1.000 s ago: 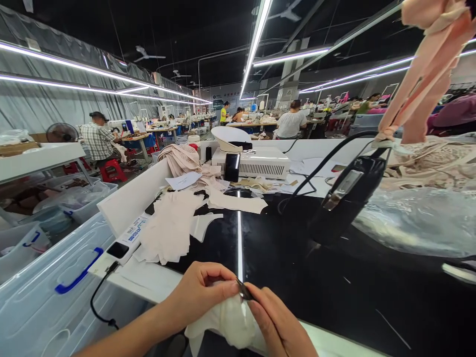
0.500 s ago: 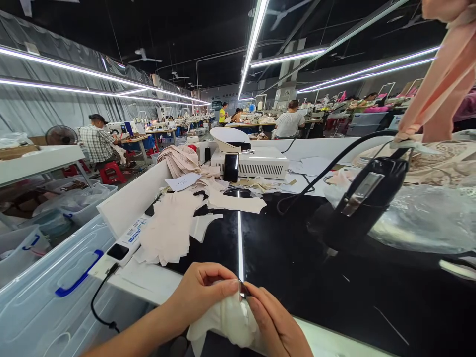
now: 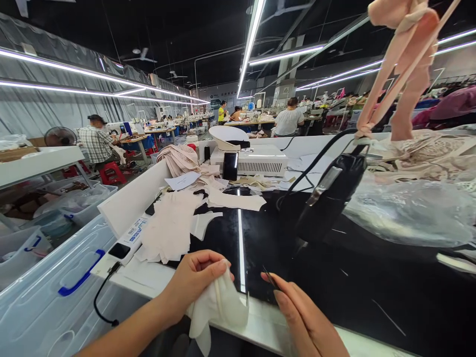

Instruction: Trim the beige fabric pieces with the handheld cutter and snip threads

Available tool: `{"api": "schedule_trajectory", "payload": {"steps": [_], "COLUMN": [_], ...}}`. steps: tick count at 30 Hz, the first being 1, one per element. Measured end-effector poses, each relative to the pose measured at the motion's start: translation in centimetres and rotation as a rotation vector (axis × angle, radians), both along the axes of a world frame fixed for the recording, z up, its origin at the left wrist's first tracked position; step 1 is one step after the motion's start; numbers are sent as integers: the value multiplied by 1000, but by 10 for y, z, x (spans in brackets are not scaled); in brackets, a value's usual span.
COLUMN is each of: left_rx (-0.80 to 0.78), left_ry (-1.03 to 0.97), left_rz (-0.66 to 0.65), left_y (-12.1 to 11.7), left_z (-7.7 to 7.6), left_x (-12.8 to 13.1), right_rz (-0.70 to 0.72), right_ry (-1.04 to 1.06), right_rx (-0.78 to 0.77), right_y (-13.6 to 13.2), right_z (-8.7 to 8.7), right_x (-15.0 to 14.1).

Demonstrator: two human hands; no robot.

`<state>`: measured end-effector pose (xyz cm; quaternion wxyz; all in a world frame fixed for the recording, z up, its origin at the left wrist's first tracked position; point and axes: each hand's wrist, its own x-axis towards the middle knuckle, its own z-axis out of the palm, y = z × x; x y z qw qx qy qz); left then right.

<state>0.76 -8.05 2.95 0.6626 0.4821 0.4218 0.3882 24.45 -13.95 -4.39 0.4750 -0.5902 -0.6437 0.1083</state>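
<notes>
My left hand [image 3: 193, 280] pinches a small cream fabric piece [image 3: 219, 307] at the near edge of a glossy black worktable [image 3: 334, 277]. The cloth hangs down from my fingers. My right hand [image 3: 307, 322] sits just to the right, apart from the cloth, with a thin dark pointed tool [image 3: 270, 278] held between its fingertips. A stack of cut cream fabric pieces [image 3: 169, 228] lies on the table to the left, beyond my left hand.
A black corded device [image 3: 327, 196] hangs over the table at right, by clear plastic bags [image 3: 412, 210] and pink garments [image 3: 403, 69]. A white machine [image 3: 253, 158] stands at the back. Clear bins [image 3: 48, 292] sit at left. Other people work at distant tables.
My hands have drawn apart: the right hand with the tool pulled away from the cloth to the right, and the left hand lifted the fabric slightly.
</notes>
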Motion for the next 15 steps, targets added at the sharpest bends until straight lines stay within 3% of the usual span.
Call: {"api": "schedule_trajectory", "payload": {"steps": [2,4,15], "left_rx": [0,7,83], "left_ry": [7,16,37], "left_rz": [17,44,78], "left_y": [1,1,10], "left_z": [1,1,-9], "left_x": [-5,-9,-11], "right_rz": [48,23,-199], "right_ry": [-191,-406,-766], "right_rx": [-36,44,226], "right_y": [4,11,65], "right_z": [-1,-3,-32], "right_x": [26,51,136]}}
